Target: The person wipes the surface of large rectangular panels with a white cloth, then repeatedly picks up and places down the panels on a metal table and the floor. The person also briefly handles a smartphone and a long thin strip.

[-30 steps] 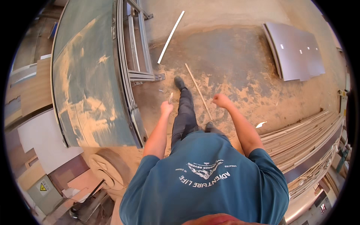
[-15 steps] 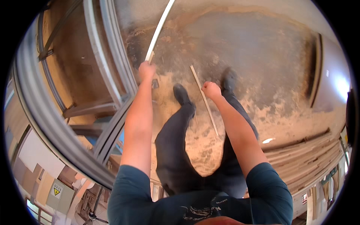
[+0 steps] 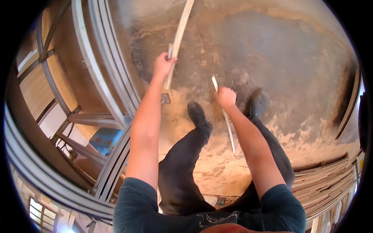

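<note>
My left hand (image 3: 164, 65) is closed around a long pale wooden strip (image 3: 180, 33), which runs out of view at the top and sticks out a little below the hand. A short piece of wood (image 3: 170, 49) shows beside the strip at my fingers. Over on the right, my right hand (image 3: 226, 98) is closed on a thinner, shorter wooden strip (image 3: 229, 132). Its upper tip pokes out above the fist, and the rest slants down between my legs.
A metal frame (image 3: 103, 70) of rails stands close on my left. Stacked wooden strips (image 3: 326, 184) lie at the lower right, and a dark-edged panel (image 3: 349, 105) stands at the far right. Sawdust covers part of the floor (image 3: 268, 54) around my shoes (image 3: 197, 113).
My left hand has moved right and slightly up; the long strip has turned and now reaches below it. My right hand and its thin strip have shifted right and slightly down.
</note>
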A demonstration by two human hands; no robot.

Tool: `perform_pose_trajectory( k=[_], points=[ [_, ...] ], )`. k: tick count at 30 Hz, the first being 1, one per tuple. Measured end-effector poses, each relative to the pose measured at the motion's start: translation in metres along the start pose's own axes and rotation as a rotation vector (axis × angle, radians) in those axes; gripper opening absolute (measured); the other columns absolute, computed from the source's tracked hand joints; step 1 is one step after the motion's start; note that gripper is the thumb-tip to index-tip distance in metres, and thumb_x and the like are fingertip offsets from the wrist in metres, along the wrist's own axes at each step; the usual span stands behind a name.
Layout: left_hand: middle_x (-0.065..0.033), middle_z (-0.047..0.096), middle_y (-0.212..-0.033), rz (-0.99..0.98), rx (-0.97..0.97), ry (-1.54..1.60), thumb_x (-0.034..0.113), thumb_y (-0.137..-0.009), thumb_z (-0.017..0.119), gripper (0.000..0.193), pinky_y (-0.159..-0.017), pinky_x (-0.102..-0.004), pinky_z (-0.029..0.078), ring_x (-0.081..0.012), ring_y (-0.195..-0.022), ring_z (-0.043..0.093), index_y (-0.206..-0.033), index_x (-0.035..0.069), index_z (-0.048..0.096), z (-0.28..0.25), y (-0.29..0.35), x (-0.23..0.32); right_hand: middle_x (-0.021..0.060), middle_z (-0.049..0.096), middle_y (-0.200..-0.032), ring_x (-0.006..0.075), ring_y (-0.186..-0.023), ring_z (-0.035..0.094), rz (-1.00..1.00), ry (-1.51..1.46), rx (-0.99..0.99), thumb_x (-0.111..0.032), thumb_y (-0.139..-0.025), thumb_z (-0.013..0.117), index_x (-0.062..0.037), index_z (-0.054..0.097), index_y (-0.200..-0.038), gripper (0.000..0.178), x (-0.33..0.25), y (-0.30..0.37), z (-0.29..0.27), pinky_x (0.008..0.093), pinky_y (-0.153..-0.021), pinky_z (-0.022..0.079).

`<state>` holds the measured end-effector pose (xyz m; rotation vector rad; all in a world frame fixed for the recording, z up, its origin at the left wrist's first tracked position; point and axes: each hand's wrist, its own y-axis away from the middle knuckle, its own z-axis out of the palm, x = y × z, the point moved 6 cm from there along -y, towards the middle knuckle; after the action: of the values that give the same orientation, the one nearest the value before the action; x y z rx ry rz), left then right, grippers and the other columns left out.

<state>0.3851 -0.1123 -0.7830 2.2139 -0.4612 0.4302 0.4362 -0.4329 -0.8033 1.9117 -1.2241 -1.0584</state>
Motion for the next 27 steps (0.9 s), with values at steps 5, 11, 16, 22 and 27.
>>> perform_pose_trajectory(
  k=[5, 11, 16, 22, 27],
  points=[
    [0.002, 0.063, -0.093, -0.076, -0.28, 0.507, 0.027, -0.099, 0.061, 0.027, -0.079, -0.0238, 0.046, -0.0078, -0.082, 0.055, -0.108, 0.002, 0.064, -0.026, 0.127, 0.059, 0.0207, 0.068, -0.079, 0.0399, -0.079, 0.068, -0.082, -0.246, 0.319, -0.031, -0.082, 0.062, -0.0081, 0.071, -0.088, 0.025, -0.056, 0.076, -0.2, 0.049, -0.074, 0.055],
    [-0.0107, 0.058, -0.088, -0.357, -0.478, 1.154, 0.024, -0.101, 0.049, 0.028, -0.06, -0.0382, 0.051, -0.0238, -0.072, 0.058, -0.114, 0.0, 0.053, -0.049, 0.288, 0.199, 0.0134, 0.068, -0.071, 0.0249, -0.066, 0.068, -0.146, -0.639, 0.33, -0.026, -0.09, 0.063, -0.0059, 0.07, -0.095, 0.022, -0.064, 0.304, -0.379, 0.0365, -0.066, 0.052],
    [-0.0088, 0.054, -0.078, -0.451, -0.604, 1.397, 0.035, -0.092, 0.048, 0.036, -0.051, -0.0301, 0.044, -0.0168, -0.06, 0.05, -0.098, 0.0, 0.053, -0.023, 0.35, 0.204, 0.0127, 0.072, -0.094, 0.0198, -0.089, 0.069, -0.467, -0.679, 0.403, -0.004, -0.088, 0.064, -0.0118, 0.067, -0.12, 0.033, -0.048, 0.488, -0.34, 0.0309, -0.079, 0.052],
    [-0.0053, 0.05, -0.072, -0.417, -0.635, 1.209, 0.078, -0.086, 0.048, 0.072, -0.046, -0.029, 0.041, -0.0142, -0.056, 0.048, -0.087, 0.006, 0.051, -0.001, 0.506, 0.213, 0.0203, 0.056, -0.134, 0.0348, -0.124, 0.054, -0.682, -0.667, 0.391, 0.002, -0.086, 0.047, -0.0038, 0.052, -0.136, 0.051, -0.038, 0.658, -0.278, 0.0384, -0.102, 0.044],
    [-0.0011, 0.056, -0.078, 0.029, -0.612, 1.114, 0.067, -0.091, 0.054, 0.061, -0.062, -0.0253, 0.047, -0.0114, -0.068, 0.055, -0.099, 0.007, 0.055, -0.011, 0.683, 0.266, 0.0214, 0.044, -0.145, 0.0365, -0.135, 0.042, -0.588, -0.419, 0.521, -0.007, -0.085, 0.05, 0.0001, 0.05, -0.135, 0.05, -0.029, 0.777, -0.237, 0.0449, -0.107, 0.041]
  ],
)
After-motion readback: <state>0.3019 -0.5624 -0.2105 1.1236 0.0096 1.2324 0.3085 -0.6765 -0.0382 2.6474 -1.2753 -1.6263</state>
